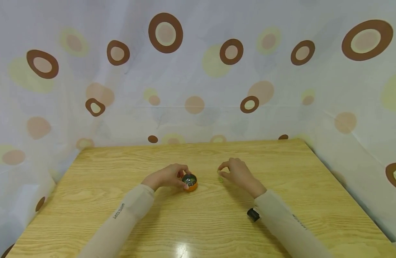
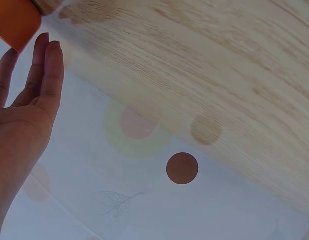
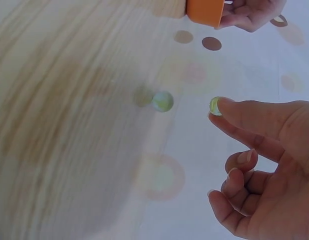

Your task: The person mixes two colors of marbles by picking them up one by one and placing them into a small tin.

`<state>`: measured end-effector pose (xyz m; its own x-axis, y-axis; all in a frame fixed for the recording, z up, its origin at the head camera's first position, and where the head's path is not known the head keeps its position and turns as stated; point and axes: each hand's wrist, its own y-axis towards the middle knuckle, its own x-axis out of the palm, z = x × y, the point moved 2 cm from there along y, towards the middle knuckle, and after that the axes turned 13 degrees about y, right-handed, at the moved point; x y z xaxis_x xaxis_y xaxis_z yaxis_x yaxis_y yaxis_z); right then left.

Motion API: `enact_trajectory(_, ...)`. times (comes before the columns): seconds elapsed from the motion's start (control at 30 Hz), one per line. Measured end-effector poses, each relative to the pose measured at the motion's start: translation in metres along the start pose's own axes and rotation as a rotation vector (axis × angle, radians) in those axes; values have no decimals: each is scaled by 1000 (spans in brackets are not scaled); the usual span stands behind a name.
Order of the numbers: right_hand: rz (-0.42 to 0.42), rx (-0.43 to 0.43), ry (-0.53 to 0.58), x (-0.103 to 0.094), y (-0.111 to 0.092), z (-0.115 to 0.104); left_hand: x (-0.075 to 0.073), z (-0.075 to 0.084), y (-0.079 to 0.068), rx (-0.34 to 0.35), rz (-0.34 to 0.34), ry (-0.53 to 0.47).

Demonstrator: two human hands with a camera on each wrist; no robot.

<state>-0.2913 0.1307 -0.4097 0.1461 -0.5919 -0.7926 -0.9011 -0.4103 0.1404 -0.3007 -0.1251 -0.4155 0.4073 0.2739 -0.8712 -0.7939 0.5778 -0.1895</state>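
My left hand [image 1: 168,176] holds a small orange bowl [image 1: 192,187] upright on the table, with thumb and fingers at opposite sides of its rim. The bowl's inside is dark and shiny, and small glassy things show in it. To its right, my right hand [image 1: 239,174] pinches a glass marble [image 3: 215,106] with yellow-green streaks between thumb and index finger; the other fingers are curled inward. A second pale green marble [image 3: 163,101] lies on the table just below those fingertips. The left wrist view catches only a corner of the bowl and the fingers beside it.
The wood-grain table [image 1: 198,222] is bordered at the back and sides by a white curtain [image 1: 198,75] with brown, pink and yellow spots. A small black device [image 1: 253,214] sits by the right sleeve cuff.
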Motion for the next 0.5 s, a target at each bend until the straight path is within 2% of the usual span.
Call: enact_trajectory(0.5, 8, -16, -20, 8, 11, -28, 0, 1, -1, -2, 4, -3)
